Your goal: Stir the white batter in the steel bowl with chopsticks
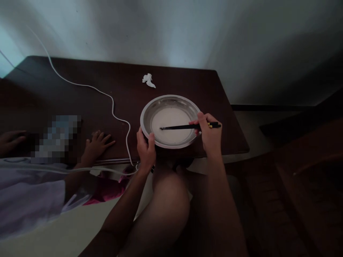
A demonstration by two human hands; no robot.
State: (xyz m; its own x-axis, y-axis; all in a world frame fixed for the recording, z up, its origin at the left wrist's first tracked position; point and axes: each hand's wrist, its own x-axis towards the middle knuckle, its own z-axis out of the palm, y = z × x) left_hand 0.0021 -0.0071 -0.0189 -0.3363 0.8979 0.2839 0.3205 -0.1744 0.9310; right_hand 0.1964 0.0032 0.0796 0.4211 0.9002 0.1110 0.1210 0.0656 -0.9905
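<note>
A round metal basin [197, 107] stands near the front edge of the dark table, with a pale, whitish liquid [171, 116] in its bottom. My left hand [147, 150] grips the basin's near left rim, thumb on top. In my right hand [210, 134], over the basin's right side, is a pair of black chopsticks [182, 127] with gold bands near their back ends. Their tips point left and reach the liquid; how deep they dip I cannot tell.
On the dark wooden table [182, 80], a crumpled white tissue [148, 80] lies behind the basin. A white cable [112, 103] winds across the left part. At left, another person's hand [98, 144] rests on the table beside a blurred-out patch. Dark wooden furniture [302, 171] stands at right.
</note>
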